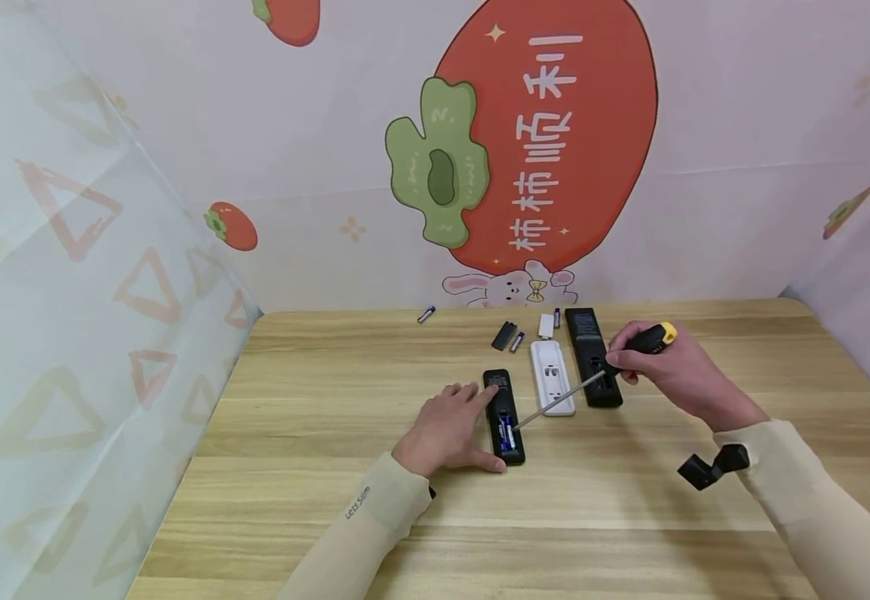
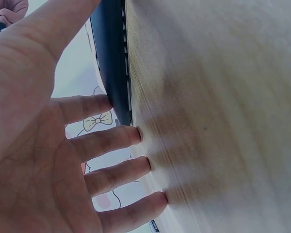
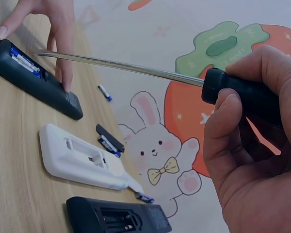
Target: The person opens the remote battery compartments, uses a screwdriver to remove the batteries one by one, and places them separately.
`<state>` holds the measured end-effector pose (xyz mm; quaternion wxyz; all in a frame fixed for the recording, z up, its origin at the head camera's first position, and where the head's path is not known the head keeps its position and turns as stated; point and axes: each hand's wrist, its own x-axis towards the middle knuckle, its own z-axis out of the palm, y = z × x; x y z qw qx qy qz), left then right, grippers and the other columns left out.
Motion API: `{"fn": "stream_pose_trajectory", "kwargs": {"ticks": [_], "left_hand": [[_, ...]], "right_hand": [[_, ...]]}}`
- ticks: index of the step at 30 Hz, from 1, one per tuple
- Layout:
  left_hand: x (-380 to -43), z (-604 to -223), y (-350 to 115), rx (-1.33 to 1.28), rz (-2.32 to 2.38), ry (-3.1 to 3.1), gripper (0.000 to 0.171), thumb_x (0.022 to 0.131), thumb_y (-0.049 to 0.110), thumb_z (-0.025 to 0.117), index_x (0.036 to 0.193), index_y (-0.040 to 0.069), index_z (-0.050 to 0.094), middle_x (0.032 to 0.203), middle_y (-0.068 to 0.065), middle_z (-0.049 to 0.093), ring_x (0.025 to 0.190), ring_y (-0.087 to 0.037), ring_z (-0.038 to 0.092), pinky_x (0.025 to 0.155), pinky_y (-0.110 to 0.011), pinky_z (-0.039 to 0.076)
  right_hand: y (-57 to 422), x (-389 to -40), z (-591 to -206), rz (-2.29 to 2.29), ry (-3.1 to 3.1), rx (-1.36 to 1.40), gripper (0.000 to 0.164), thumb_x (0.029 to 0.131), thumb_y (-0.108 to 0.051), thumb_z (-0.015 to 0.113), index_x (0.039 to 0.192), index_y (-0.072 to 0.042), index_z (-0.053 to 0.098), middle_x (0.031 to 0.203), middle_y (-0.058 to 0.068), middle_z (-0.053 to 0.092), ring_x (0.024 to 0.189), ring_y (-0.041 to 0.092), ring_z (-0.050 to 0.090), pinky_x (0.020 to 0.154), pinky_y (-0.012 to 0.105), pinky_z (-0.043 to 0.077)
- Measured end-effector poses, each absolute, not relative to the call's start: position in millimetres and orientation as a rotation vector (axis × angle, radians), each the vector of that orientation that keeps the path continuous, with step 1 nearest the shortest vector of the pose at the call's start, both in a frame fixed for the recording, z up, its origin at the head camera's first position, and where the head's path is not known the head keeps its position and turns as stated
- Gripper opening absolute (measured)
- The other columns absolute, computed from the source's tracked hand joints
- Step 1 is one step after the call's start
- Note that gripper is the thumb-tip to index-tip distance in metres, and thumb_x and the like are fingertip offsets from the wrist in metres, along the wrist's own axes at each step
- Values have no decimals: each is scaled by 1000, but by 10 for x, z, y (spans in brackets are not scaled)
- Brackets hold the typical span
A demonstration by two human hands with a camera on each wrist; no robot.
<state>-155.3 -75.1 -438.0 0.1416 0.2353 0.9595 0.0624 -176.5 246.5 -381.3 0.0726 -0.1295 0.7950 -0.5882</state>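
Observation:
My right hand [image 1: 663,367] grips the black and yellow handle of a screwdriver [image 3: 121,65]. The long metal shaft points left, its tip close to two blue-and-white batteries [image 1: 507,433] in the uncovered compartment of a small black remote control [image 1: 500,381]. Whether the tip touches a battery I cannot tell. On that remote's left side rests my left hand [image 1: 446,429], fingers spread and mostly straight; the index finger touches the far part, the thumb lies at the near end, and other fingertips [image 2: 143,165] press on the table.
Right of the small remote lie a white remote [image 1: 561,402] and a larger black remote [image 1: 583,329], both with uncovered compartments. Behind them are a black battery cover [image 1: 504,335], a white cover [image 1: 546,326] and loose batteries [image 1: 517,342], one battery [image 1: 426,314] farther left. A printed backdrop [image 1: 330,150] stands behind the table.

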Motion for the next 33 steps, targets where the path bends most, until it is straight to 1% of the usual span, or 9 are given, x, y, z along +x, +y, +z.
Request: {"fn": "stream_pose_trajectory", "kwargs": {"ticks": [3, 8, 12, 15, 17, 22, 28, 33], "left_hand": [[-1556, -4389, -757, 679, 178, 2769, 113, 71, 73, 77, 162, 24, 29, 160, -13, 37, 145, -37, 36, 109, -55, 40], [-1554, -4404, -761, 677, 187, 2769, 114, 71, 73, 77, 162, 24, 30, 160, -12, 37, 145, -36, 36, 109, -55, 40], [-1553, -4407, -762, 681, 186, 2774, 113, 71, 73, 77, 161, 24, 30, 160, -12, 38, 144, -36, 37, 109, -55, 41], [-1552, -4404, -762, 685, 182, 2776, 113, 71, 73, 77, 161, 24, 30, 159, -13, 38, 144, -36, 37, 109, -55, 41], [-1551, -4402, -763, 684, 178, 2775, 113, 71, 73, 77, 161, 24, 30, 160, -12, 38, 144, -36, 37, 109, -55, 41], [-1548, -4395, -761, 676, 187, 2769, 113, 71, 73, 77, 161, 24, 30, 160, -13, 37, 145, -37, 36, 109, -56, 40], [-1548, -4386, -760, 673, 203, 2773, 113, 71, 72, 78, 161, 24, 31, 160, -13, 38, 145, -36, 36, 109, -56, 40], [-1553, -4395, -758, 668, 196, 2771, 113, 71, 73, 78, 161, 25, 31, 160, -12, 37, 145, -36, 36, 110, -55, 40]], "right_hand": [[2480, -1752, -3824, -1776, 2381, -417, 3, 95, 1, 67, 97, -2, 65, 90, 7, 59, 68, 18, 59, 64, 30, 55], [2490, -1727, -3841, -1743, 2408, -431, 8, 94, -4, 70, 96, 1, 65, 92, 9, 57, 69, 19, 59, 64, 31, 54], [2483, -1713, -3850, -1733, 2417, -437, 3, 94, -1, 69, 94, -3, 67, 91, 9, 58, 71, 21, 58, 64, 32, 54], [2472, -1701, -3852, -1745, 2406, -454, 4, 93, 1, 68, 93, -3, 69, 90, 8, 59, 73, 22, 57, 64, 31, 54], [2464, -1692, -3852, -1747, 2395, -463, 1, 94, -1, 69, 93, 0, 69, 91, 8, 59, 73, 22, 58, 64, 31, 54], [2434, -1670, -3824, -1703, 2402, -473, 11, 94, -8, 72, 95, 2, 67, 94, 10, 57, 70, 23, 59, 65, 32, 54], [2383, -1661, -3764, -1633, 2454, -456, 5, 93, -7, 73, 93, -5, 69, 93, 11, 59, 71, 25, 61, 66, 33, 54], [2359, -1661, -3744, -1635, 2451, -448, 3, 92, -5, 73, 93, -6, 70, 94, 11, 59, 71, 24, 61, 66, 33, 54]]}}
